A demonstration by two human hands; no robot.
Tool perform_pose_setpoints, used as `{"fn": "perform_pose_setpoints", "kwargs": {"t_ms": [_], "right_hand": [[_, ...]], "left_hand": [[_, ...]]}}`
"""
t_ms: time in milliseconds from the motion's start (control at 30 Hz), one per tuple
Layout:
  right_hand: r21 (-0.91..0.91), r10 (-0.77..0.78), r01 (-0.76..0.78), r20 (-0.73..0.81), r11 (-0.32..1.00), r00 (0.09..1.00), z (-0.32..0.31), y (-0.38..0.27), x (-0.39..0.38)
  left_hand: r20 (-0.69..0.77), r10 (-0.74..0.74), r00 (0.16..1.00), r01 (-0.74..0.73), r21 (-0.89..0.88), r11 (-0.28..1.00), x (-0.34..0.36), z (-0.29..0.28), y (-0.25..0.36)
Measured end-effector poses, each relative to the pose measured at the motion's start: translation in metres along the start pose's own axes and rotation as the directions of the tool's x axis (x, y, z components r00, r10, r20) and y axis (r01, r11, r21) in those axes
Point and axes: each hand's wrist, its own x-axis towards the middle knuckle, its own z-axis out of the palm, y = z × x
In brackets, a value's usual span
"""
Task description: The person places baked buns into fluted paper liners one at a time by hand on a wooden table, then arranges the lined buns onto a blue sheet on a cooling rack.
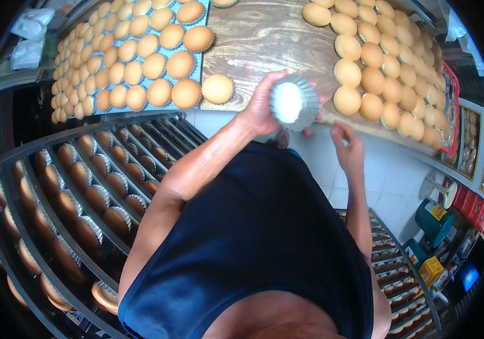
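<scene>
In my left hand is a fluted metal cake tin, held over the near edge of the wooden table, with the fingers wrapped round its far side. A bright white round surface shows on the tin; I cannot tell whether it is bare metal or something inside. Apart from the tin, to its right, my right hand hangs just off the table edge. Its fingers are curled together, and nothing shows in them. A single round golden cake sits on the wood, left of my left hand.
Rows of cakes in tins stand on a blue ribbed mat at left. More golden cakes cover the right of the wooden table. Dark racks of cakes stand at lower left and lower right. Red crates are far right.
</scene>
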Motion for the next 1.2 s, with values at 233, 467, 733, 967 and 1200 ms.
{"fn": "perform_pose_setpoints", "kwargs": {"t_ms": [233, 467, 733, 967, 1200], "right_hand": [[0.57, -0.093, -0.02, 0.169, 0.822, 0.981, -0.003, -0.159, 0.062], [0.495, -0.144, 0.02, 0.213, 0.869, 0.966, 0.025, -0.169, 0.081], [0.495, -0.252, 0.189, 0.062, 0.848, 0.966, 0.026, -0.16, 0.082], [0.498, -0.197, 0.21, -0.079, 0.841, 0.977, 0.027, -0.157, 0.074], [0.679, -0.065, -0.005, 0.078, 0.734, 0.995, 0.025, -0.144, 0.078]], "left_hand": [[-0.064, 0.012, 0.998, -0.025, -0.202, 0.979, -0.024, 0.007, 0.007], [-0.199, 0.22, 0.955, -0.217, 0.037, 0.975, -0.023, 0.028, 0.003], [-0.098, 0.211, 0.973, -0.209, 0.037, 0.977, -0.017, 0.021, -0.001], [-0.069, 0.258, 0.964, -0.244, 0.165, 0.956, -0.004, 0.02, -0.007], [-0.088, 0.182, 0.979, -0.173, 0.097, 0.98, -0.017, 0.015, -0.005]]}}
